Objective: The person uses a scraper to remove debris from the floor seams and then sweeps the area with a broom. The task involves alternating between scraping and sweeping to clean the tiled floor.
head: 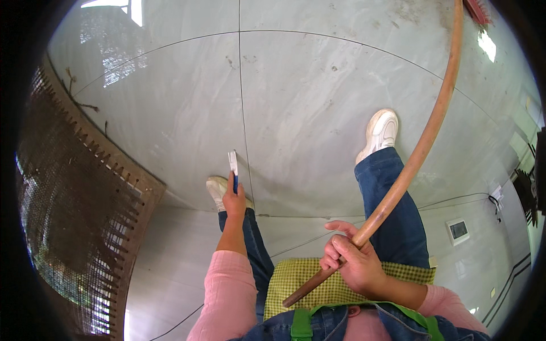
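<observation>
My left hand (235,202) reaches forward over my left shoe and grips a small tool (235,179) with a blue handle and a pale flat end. The exact kind of tool cannot be told. My right hand (356,262) is closed around a long wooden pole (420,153), near its lower end, with the index finger lifted off. That lower end lies over my yellow-and-black checked apron (294,277). From there the pole slants up to the right and leaves the picture at the top, so its far end is hidden.
To the left stands a wooden frame (147,200) laced with dark woven mesh (72,179). A red bristled object (477,10) lies at the top right, beside the pole. A white box with a dark window (458,231) and a thin cable (454,198) are on the right. Glossy tiles (290,106) cover the floor.
</observation>
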`<control>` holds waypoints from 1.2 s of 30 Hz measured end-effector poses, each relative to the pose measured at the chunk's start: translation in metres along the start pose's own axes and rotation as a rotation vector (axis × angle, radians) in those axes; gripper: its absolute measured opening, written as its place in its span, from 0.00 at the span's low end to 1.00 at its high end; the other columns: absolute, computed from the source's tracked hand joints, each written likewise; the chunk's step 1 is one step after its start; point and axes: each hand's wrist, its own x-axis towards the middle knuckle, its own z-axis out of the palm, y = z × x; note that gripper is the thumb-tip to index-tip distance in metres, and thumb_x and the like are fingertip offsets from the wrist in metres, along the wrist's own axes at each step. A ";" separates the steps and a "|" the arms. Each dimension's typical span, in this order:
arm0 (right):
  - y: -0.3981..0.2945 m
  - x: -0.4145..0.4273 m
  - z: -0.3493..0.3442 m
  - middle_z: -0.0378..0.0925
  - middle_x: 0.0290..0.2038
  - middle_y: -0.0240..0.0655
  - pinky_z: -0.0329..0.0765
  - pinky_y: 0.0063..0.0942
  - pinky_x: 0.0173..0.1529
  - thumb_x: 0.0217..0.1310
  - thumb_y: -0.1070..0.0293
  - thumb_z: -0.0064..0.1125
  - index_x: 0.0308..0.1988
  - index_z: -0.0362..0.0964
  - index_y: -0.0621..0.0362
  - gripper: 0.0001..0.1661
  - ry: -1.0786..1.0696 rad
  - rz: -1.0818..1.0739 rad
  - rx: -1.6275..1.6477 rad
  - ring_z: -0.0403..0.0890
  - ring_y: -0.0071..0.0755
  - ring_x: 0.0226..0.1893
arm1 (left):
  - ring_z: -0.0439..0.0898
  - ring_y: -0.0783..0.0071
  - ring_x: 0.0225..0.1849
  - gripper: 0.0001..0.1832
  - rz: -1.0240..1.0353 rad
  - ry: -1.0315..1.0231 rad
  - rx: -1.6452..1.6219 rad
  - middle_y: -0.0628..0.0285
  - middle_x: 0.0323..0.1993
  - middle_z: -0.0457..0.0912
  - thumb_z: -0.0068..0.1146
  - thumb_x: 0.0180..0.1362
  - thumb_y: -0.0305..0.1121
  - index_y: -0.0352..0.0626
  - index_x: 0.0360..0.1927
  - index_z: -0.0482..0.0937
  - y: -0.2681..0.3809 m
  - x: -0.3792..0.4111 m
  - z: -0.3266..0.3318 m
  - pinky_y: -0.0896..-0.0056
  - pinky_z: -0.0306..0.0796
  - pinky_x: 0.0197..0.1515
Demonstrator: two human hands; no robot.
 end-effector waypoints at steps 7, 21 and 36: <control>0.005 0.006 0.000 0.57 0.20 0.29 0.64 0.27 0.31 0.60 0.71 0.40 0.47 0.56 0.58 0.14 0.022 -0.021 0.000 0.60 0.22 0.20 | 0.74 0.54 0.23 0.25 0.058 -0.134 0.227 0.50 0.25 0.76 0.50 0.51 0.34 0.59 0.55 0.64 0.020 0.031 -0.033 0.62 0.68 0.28; 0.008 0.005 -0.004 0.57 0.20 0.29 0.64 0.26 0.31 0.60 0.71 0.41 0.47 0.56 0.59 0.14 -0.003 -0.013 0.022 0.59 0.22 0.21 | 0.74 0.52 0.24 0.25 0.186 -0.030 0.213 0.48 0.24 0.75 0.49 0.51 0.34 0.56 0.55 0.63 0.005 0.000 -0.026 0.60 0.66 0.27; 0.010 -0.001 -0.007 0.59 0.20 0.29 0.65 0.26 0.31 0.60 0.70 0.42 0.47 0.56 0.60 0.15 -0.040 -0.033 0.018 0.61 0.22 0.20 | 0.75 0.54 0.37 0.24 -0.132 -0.165 0.178 0.45 0.36 0.75 0.48 0.51 0.32 0.48 0.54 0.64 0.029 -0.001 -0.017 0.66 0.67 0.39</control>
